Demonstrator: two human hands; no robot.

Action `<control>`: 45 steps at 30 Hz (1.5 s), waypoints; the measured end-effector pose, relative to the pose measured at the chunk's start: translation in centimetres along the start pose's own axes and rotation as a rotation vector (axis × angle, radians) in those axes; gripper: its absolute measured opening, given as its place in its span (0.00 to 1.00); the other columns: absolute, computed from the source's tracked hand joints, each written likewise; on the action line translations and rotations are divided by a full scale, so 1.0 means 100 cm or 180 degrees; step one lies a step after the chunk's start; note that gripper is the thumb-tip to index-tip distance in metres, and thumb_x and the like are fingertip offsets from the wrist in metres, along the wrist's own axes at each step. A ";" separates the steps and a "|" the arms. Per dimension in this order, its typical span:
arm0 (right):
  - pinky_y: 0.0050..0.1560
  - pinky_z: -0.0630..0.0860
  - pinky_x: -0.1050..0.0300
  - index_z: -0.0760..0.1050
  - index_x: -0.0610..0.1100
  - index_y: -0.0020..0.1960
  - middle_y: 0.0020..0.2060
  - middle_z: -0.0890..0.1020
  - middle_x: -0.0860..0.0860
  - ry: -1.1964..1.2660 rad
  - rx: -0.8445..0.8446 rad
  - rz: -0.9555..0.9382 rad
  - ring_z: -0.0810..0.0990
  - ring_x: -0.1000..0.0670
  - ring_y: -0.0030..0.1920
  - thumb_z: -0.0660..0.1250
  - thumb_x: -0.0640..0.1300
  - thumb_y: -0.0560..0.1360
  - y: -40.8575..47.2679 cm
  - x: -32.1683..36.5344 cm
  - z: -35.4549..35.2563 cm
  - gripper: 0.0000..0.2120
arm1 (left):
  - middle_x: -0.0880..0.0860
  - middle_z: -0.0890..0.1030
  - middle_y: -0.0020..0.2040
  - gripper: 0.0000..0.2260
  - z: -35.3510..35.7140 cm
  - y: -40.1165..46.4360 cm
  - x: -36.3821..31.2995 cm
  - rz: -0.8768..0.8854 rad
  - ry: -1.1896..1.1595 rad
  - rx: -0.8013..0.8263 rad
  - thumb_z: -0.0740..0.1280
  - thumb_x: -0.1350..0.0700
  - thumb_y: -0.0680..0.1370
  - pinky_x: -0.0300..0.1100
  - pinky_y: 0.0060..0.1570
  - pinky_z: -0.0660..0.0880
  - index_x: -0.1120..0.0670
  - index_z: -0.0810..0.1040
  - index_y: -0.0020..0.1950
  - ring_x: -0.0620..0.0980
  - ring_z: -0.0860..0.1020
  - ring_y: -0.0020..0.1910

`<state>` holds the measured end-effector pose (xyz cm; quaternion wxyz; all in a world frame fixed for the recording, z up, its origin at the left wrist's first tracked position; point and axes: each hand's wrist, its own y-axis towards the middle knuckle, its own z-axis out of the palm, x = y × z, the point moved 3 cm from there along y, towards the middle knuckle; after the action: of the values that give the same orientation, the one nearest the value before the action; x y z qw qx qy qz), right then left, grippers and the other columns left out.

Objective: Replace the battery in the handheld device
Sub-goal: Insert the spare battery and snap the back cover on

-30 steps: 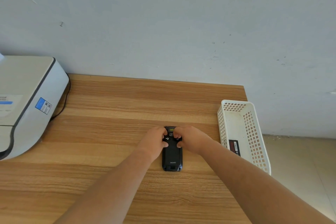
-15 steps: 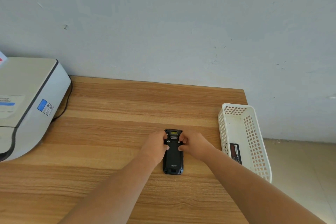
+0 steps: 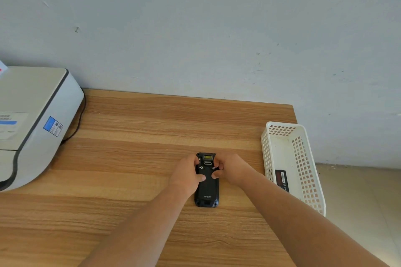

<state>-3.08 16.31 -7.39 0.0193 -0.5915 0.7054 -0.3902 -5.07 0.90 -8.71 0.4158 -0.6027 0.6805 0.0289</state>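
Black rectangular handheld device (image 3: 206,188) lies face-down on wooden surface (image 3: 134,158). Left hand (image 3: 187,174) and right hand (image 3: 230,169) fingers pinch its upper sides, thumbs on back cover. Cover on; swap apparently pending. Black battery (image 3: 281,180) waits in white plastic basket (image 3: 303,171).

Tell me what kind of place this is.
Probably an office or stockroom work desk, against a plain painted wall. Clues: the wooden desk, a white printer-like machine at its left, and a white plastic basket at its right edge holding what looks like a battery pack.
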 end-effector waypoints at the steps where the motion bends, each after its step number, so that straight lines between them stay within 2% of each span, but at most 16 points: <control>1: 0.52 0.74 0.51 0.74 0.42 0.55 0.53 0.79 0.46 -0.0038 0.0023 -0.0004 0.77 0.45 0.53 0.74 0.46 0.71 0.001 0.000 0.000 0.16 | 0.49 0.79 0.49 0.15 0.001 0.000 0.000 -0.0016 -0.0014 -0.0009 0.76 0.57 0.71 0.41 0.45 0.73 0.49 0.73 0.52 0.47 0.78 0.47; 5: 0.51 0.73 0.53 0.74 0.41 0.55 0.50 0.77 0.47 -0.0135 0.0078 0.0025 0.76 0.46 0.50 0.73 0.46 0.72 0.002 0.002 -0.001 0.16 | 0.49 0.79 0.49 0.15 0.002 0.001 0.000 -0.0039 -0.0030 -0.0025 0.75 0.57 0.71 0.39 0.42 0.70 0.49 0.72 0.52 0.47 0.78 0.47; 9: 0.47 0.72 0.55 0.74 0.42 0.54 0.46 0.75 0.50 -0.0121 0.0123 0.0224 0.74 0.48 0.46 0.73 0.47 0.72 0.006 0.002 0.004 0.15 | 0.49 0.79 0.49 0.15 0.004 0.002 0.003 -0.0063 -0.0137 -0.0043 0.75 0.58 0.71 0.41 0.43 0.72 0.50 0.72 0.51 0.48 0.78 0.46; 12: 0.43 0.72 0.57 0.73 0.45 0.50 0.44 0.76 0.51 0.0146 -0.0048 0.0351 0.75 0.49 0.44 0.74 0.46 0.71 0.005 -0.002 0.009 0.12 | 0.48 0.79 0.49 0.15 0.004 0.001 0.003 -0.0078 -0.0142 -0.0076 0.75 0.58 0.71 0.42 0.45 0.74 0.50 0.72 0.51 0.48 0.78 0.47; 20: 0.44 0.75 0.55 0.72 0.47 0.45 0.44 0.78 0.50 0.0775 -0.0298 0.0571 0.76 0.50 0.42 0.75 0.44 0.69 -0.003 -0.008 0.014 0.12 | 0.49 0.80 0.50 0.16 0.005 0.001 0.004 -0.0150 -0.0213 -0.0078 0.76 0.58 0.71 0.45 0.51 0.76 0.49 0.73 0.53 0.49 0.78 0.50; 22: 0.43 0.76 0.56 0.72 0.47 0.46 0.44 0.78 0.50 0.1091 -0.0421 0.0703 0.76 0.50 0.42 0.76 0.45 0.69 -0.009 -0.011 0.017 0.13 | 0.48 0.79 0.50 0.16 0.004 0.001 0.005 -0.0146 -0.0221 -0.0048 0.76 0.57 0.71 0.45 0.51 0.76 0.49 0.73 0.53 0.49 0.78 0.49; 24: 0.44 0.80 0.52 0.73 0.46 0.49 0.43 0.80 0.50 0.1795 -0.0573 0.1046 0.79 0.50 0.40 0.77 0.45 0.68 -0.015 -0.016 0.023 0.15 | 0.48 0.79 0.49 0.17 0.002 0.002 0.007 -0.0181 -0.0276 0.0070 0.76 0.56 0.71 0.45 0.50 0.76 0.49 0.73 0.54 0.48 0.78 0.49; 27: 0.47 0.83 0.49 0.73 0.45 0.55 0.47 0.83 0.46 0.2637 -0.0326 0.1551 0.83 0.49 0.42 0.77 0.43 0.68 -0.020 -0.018 0.034 0.19 | 0.51 0.79 0.50 0.16 -0.003 0.006 0.010 -0.0473 -0.0657 0.0311 0.76 0.58 0.71 0.45 0.46 0.78 0.51 0.73 0.52 0.50 0.79 0.48; 29: 0.48 0.83 0.47 0.74 0.43 0.54 0.48 0.83 0.44 0.2893 -0.0180 0.1665 0.84 0.47 0.46 0.76 0.39 0.70 -0.019 -0.016 0.034 0.17 | 0.54 0.80 0.51 0.13 -0.006 0.007 0.009 -0.0811 -0.1089 0.0439 0.75 0.60 0.72 0.45 0.39 0.80 0.53 0.73 0.51 0.53 0.81 0.48; 31: 0.46 0.83 0.48 0.74 0.43 0.51 0.47 0.83 0.43 0.2878 -0.0164 0.1734 0.83 0.46 0.44 0.75 0.40 0.71 -0.016 -0.013 0.031 0.13 | 0.55 0.81 0.51 0.11 -0.009 0.008 0.008 -0.1022 -0.1301 0.0491 0.74 0.60 0.74 0.44 0.37 0.81 0.54 0.74 0.51 0.54 0.82 0.48; 34: 0.43 0.83 0.49 0.73 0.44 0.46 0.46 0.83 0.43 0.2643 -0.0209 0.1827 0.84 0.45 0.41 0.75 0.43 0.71 -0.012 -0.011 0.028 0.12 | 0.56 0.82 0.49 0.09 -0.009 0.012 0.008 -0.1109 -0.1243 0.0506 0.73 0.60 0.75 0.46 0.38 0.82 0.55 0.75 0.51 0.54 0.82 0.46; 37: 0.44 0.84 0.46 0.72 0.44 0.45 0.47 0.83 0.42 0.2695 -0.0193 0.1900 0.84 0.44 0.41 0.76 0.41 0.70 -0.009 -0.011 0.026 0.12 | 0.56 0.82 0.48 0.09 -0.008 0.016 0.009 -0.1160 -0.1230 0.0535 0.73 0.60 0.74 0.46 0.37 0.82 0.56 0.75 0.50 0.53 0.82 0.44; 40: 0.44 0.84 0.47 0.72 0.44 0.42 0.47 0.83 0.42 0.2841 -0.0117 0.2010 0.84 0.44 0.41 0.76 0.39 0.70 -0.007 -0.013 0.025 0.12 | 0.56 0.82 0.47 0.09 -0.008 0.019 0.009 -0.1097 -0.1152 0.0510 0.73 0.61 0.74 0.45 0.37 0.80 0.56 0.75 0.50 0.53 0.82 0.43; 45: 0.39 0.82 0.50 0.72 0.44 0.44 0.45 0.82 0.43 0.3084 -0.0260 0.2011 0.83 0.44 0.42 0.76 0.39 0.70 -0.010 -0.013 0.029 0.12 | 0.51 0.81 0.44 0.08 -0.004 0.015 0.010 -0.0781 -0.0652 0.0201 0.74 0.56 0.74 0.51 0.47 0.81 0.52 0.78 0.50 0.51 0.82 0.43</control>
<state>-0.43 15.88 -9.38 -0.2131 -0.1063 0.7906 -0.5642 -6.44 0.30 -9.71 0.5022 -0.6618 0.5563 0.0177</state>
